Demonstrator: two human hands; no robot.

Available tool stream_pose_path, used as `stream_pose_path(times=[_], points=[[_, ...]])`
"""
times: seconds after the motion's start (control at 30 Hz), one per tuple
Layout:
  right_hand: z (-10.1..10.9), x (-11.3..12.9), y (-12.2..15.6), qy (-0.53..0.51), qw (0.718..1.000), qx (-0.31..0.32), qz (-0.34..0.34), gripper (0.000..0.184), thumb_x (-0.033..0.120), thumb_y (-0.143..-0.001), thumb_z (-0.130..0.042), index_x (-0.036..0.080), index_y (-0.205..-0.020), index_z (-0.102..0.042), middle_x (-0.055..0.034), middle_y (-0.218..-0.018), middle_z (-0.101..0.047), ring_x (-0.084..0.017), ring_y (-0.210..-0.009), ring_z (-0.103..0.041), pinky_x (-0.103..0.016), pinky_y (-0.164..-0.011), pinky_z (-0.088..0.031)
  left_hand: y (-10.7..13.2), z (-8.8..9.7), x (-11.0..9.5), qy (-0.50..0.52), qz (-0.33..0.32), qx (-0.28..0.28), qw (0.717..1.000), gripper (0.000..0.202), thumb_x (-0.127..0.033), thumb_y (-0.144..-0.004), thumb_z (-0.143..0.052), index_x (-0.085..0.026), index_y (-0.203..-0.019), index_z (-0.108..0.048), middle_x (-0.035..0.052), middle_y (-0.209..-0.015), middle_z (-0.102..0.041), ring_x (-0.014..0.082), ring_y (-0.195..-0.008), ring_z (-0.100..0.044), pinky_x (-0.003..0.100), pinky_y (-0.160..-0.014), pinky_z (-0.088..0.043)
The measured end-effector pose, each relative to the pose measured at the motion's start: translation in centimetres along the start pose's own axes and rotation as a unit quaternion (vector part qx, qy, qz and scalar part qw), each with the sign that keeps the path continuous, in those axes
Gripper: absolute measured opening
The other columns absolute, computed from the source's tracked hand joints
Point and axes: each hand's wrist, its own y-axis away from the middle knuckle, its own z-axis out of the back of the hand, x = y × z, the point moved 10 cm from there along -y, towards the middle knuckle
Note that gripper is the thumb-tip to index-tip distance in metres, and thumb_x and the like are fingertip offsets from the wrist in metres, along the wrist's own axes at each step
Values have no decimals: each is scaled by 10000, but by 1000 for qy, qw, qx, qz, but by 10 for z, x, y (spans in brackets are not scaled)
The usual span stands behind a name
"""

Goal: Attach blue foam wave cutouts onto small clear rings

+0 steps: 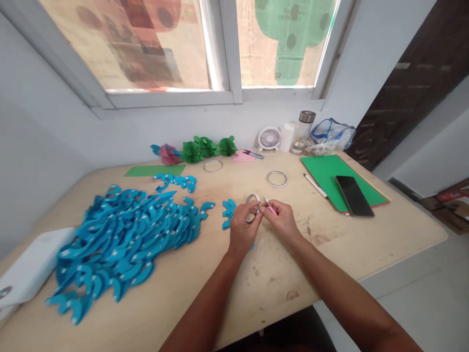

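Note:
My left hand (244,225) is closed around a narrow roll of tape (252,198), whose pale ring shows above the fingers. In my right hand (284,219) is a small pink tool (271,209) with a thin metal tip; its exact kind cannot be made out. The fingertips of both hands meet at the edge of the tape roll. Just left of my left hand lie a few curved blue cut-out pieces (229,212) with small white patches, and a bit of blue shows beneath that hand.
A large heap of blue pieces (135,234) covers the table's left side beside a white box (34,266). Two more tape rings (276,179) lie behind my hands. On the right, a phone (354,195) rests on green sheets (335,178) near a pen (315,186). A fan (269,139) and bottle (303,132) stand behind.

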Motion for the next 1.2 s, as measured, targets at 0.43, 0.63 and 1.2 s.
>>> stream_pose_path(times=[0.43, 0.63, 1.2], points=[[-2, -6, -2, -38, 999, -2, -7, 252, 406, -682, -626, 155, -681, -612, 31, -572, -481, -104, -549, -407, -223, -516, -317, 0, -1, -5, -35, -24, -4, 999, 520, -201, -732, -633, -228, -1234, -500, 2, -751, -631, 190, -803, -611, 346, -853, -425], [-6, -9, -3, -75, 997, 13, -14, 262, 416, -656, -658, 160, -667, -603, 38, -553, -479, -94, -531, -400, -219, -502, -298, 2, -5, -8, -104, -53, 6, 993, 533, -184, -779, -563, -218, -1292, -425, -5, -763, -616, 181, -854, -605, 363, -897, -416], [-14, -20, -2, -204, 975, 49, -67, 309, 410, -598, -705, 154, -699, -565, 111, -423, -301, -38, -381, -199, -216, -404, -116, 2, -7, -5, -79, -50, 2, 996, 428, -222, -754, -615, -226, -1170, -515, 27, -859, -656, 179, -831, -638, 333, -810, -472]])
